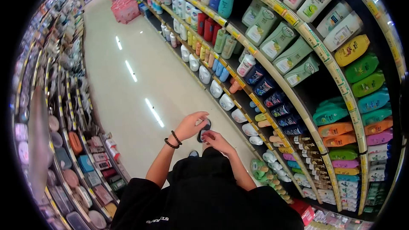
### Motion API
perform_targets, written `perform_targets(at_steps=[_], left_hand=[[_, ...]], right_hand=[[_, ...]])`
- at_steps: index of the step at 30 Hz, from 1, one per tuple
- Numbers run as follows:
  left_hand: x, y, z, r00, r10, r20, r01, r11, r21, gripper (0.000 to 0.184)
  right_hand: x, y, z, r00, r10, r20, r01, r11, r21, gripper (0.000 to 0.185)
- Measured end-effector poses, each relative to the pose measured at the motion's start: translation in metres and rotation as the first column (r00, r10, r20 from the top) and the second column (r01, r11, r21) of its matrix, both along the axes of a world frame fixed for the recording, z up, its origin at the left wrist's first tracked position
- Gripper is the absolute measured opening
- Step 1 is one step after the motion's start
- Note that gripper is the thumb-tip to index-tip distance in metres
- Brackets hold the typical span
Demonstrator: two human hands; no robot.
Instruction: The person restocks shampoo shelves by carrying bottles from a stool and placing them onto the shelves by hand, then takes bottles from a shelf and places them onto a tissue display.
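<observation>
My left hand [191, 125], with dark beaded bracelets [173, 139] at the wrist, is held out in front of my body. Its fingers are loosely curved, the thumb stands apart, and nothing shows in it. Just below and to its right is my right hand [218, 142], its fingers loosely bent and a little apart, also holding nothing that I can see. A small gap separates the hands. Neither touches the shelves; the nearest goods are white bottles [238, 116] on the lowest shelf to the right. Below the hands, a dark shoe [204, 131] is partly hidden.
Tall shelves on the right carry pale green bottles [277, 40], dark blue bottles [264, 86] and orange bottles [336, 129]. Along the left run shelves with boxes and cases [85, 164]. A pale, shiny aisle floor [113, 81] leads to a pink covered pile [125, 6].
</observation>
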State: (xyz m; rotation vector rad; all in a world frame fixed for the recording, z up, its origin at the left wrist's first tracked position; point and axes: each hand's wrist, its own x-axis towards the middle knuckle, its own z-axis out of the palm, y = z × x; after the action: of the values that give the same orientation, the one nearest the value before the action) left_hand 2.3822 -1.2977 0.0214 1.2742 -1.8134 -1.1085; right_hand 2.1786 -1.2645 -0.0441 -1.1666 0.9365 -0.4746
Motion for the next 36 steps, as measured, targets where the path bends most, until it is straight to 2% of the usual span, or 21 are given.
perform_targets(at_steps=[4, 7, 9, 12, 15, 17, 18, 20, 22, 23, 24, 26, 27, 29, 30, 32, 34, 36], left_hand=[[-0.025, -0.088, 0.004, 0.991, -0.093, -0.095, 0.098, 0.994, 0.050, 0.031], [-0.035, -0.153, 0.021, 0.991, -0.058, -0.117, 0.054, 0.998, -0.038, 0.031], [-0.036, -0.197, 0.042, 0.991, -0.031, -0.131, 0.026, 0.999, -0.040, 0.031], [-0.041, -0.272, 0.060, 0.987, -0.033, -0.160, 0.011, 0.990, -0.140, 0.033], [-0.060, -0.347, 0.079, 0.982, -0.073, -0.175, 0.031, 0.972, -0.232, 0.052], [-0.080, -0.393, 0.102, 0.988, -0.072, -0.137, 0.011, 0.915, -0.404, 0.061], [-0.088, -0.424, 0.097, 0.980, -0.091, -0.179, 0.005, 0.903, -0.430, 0.069], [-0.109, -0.475, 0.095, 0.960, -0.067, -0.271, -0.080, 0.864, -0.498, 0.073], [-0.127, -0.517, 0.093, 0.896, -0.129, -0.424, -0.032, 0.935, -0.353, 0.074], [-0.134, -0.527, 0.093, 0.795, -0.126, -0.593, 0.061, 0.990, -0.129, 0.070], [-0.138, -0.529, 0.098, 0.826, -0.127, -0.550, 0.106, 0.992, -0.069, 0.062], [-0.146, -0.551, 0.068, 0.922, -0.154, -0.356, 0.081, 0.974, -0.211, 0.055], [-0.147, -0.554, 0.066, 0.909, -0.166, -0.382, 0.095, 0.975, -0.200, 0.053], [-0.148, -0.564, 0.060, 0.915, -0.198, -0.352, 0.123, 0.966, -0.226, 0.046], [-0.147, -0.567, 0.059, 0.934, -0.197, -0.297, 0.131, 0.965, -0.226, 0.048], [-0.149, -0.584, 0.043, 0.937, -0.265, -0.227, 0.182, 0.926, -0.331, 0.054], [-0.148, -0.581, 0.055, 0.945, -0.266, -0.190, 0.186, 0.916, -0.355, 0.057], [-0.142, -0.575, 0.068, 0.949, -0.272, -0.162, 0.195, 0.906, -0.375, 0.057]], right_hand=[[-0.001, -0.076, -0.001, 0.982, -0.140, 0.127, 0.141, 0.990, 0.000, 0.025], [-0.003, -0.148, 0.009, 0.943, -0.276, 0.184, 0.268, 0.961, 0.066, 0.023], [0.001, -0.192, 0.021, 0.916, -0.328, 0.233, 0.330, 0.944, 0.032, 0.023], [0.004, -0.255, 0.046, 0.871, -0.377, 0.315, 0.400, 0.916, -0.010, 0.023], [0.006, -0.305, 0.069, 0.851, -0.391, 0.352, 0.448, 0.889, -0.095, 0.021], [0.008, -0.328, 0.081, 0.817, -0.424, 0.391, 0.495, 0.864, -0.096, 0.020], [0.008, -0.338, 0.086, 0.795, -0.445, 0.412, 0.525, 0.845, -0.100, 0.019], [0.009, -0.352, 0.094, 0.782, -0.465, 0.414, 0.546, 0.832, -0.096, 0.018], [0.009, -0.361, 0.100, 0.768, -0.479, 0.425, 0.565, 0.819, -0.099, 0.017], [0.009, -0.365, 0.095, 0.758, -0.485, 0.436, 0.573, 0.815, -0.088, 0.017], [0.008, -0.368, 0.097, 0.750, -0.497, 0.437, 0.585, 0.806, -0.089, 0.017], [0.006, -0.371, 0.101, 0.736, -0.520, 0.434, 0.608, 0.789, -0.086, 0.016], [0.006, -0.375, 0.098, 0.715, -0.534, 0.451, 0.631, 0.771, -0.086, 0.016], [0.006, -0.380, 0.096, 0.679, -0.597, 0.427, 0.717, 0.664, -0.213, 0.016], [0.009, -0.383, 0.094, 0.660, -0.626, 0.416, 0.747, 0.605, -0.275, 0.017], [0.017, -0.396, 0.082, 0.594, -0.680, 0.430, 0.804, 0.505, -0.313, 0.018], [0.020, -0.401, 0.086, 0.591, -0.704, 0.394, 0.802, 0.462, -0.378, 0.018], [0.025, -0.404, 0.090, 0.553, -0.728, 0.405, 0.830, 0.441, -0.341, 0.016]])
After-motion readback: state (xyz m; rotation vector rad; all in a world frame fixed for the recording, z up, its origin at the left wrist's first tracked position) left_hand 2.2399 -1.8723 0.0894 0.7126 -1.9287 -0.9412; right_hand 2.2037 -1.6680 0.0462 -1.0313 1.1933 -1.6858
